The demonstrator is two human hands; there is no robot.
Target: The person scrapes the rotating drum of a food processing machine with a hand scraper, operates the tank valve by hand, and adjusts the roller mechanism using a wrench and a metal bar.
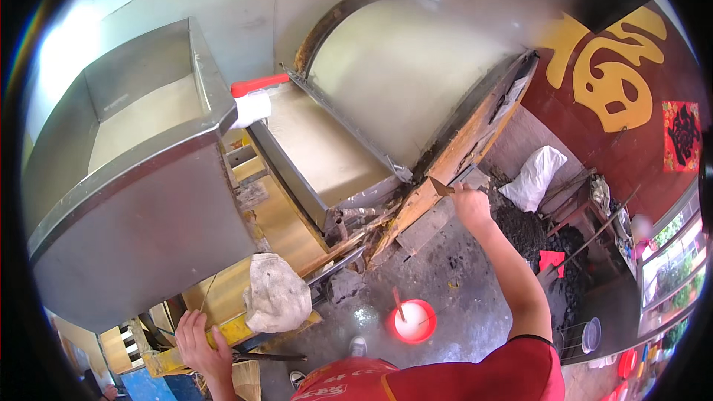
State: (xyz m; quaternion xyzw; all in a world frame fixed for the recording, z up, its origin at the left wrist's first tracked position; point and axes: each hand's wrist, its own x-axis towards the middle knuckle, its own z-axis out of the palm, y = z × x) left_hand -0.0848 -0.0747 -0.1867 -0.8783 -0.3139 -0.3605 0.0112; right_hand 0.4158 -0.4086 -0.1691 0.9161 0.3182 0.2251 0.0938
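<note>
My right hand is closed around a small flat-bladed scraper. The brownish blade is close to the wooden side of a large drum; whether they touch is unclear. A pale, smooth film covers the drum. At its lower edge is a metal trough of off-white liquid. My left hand rests at a yellow beam, fingers apart, with nothing visibly held. Next to it a crumpled whitish cloth lies over the beam.
A steel tank of pale liquid stands left, with a red-handled white valve. A red bucket of white liquid sits on the floor. Right are a white sack, dark coal-like heap and long-handled shovel. Haze blurs the top.
</note>
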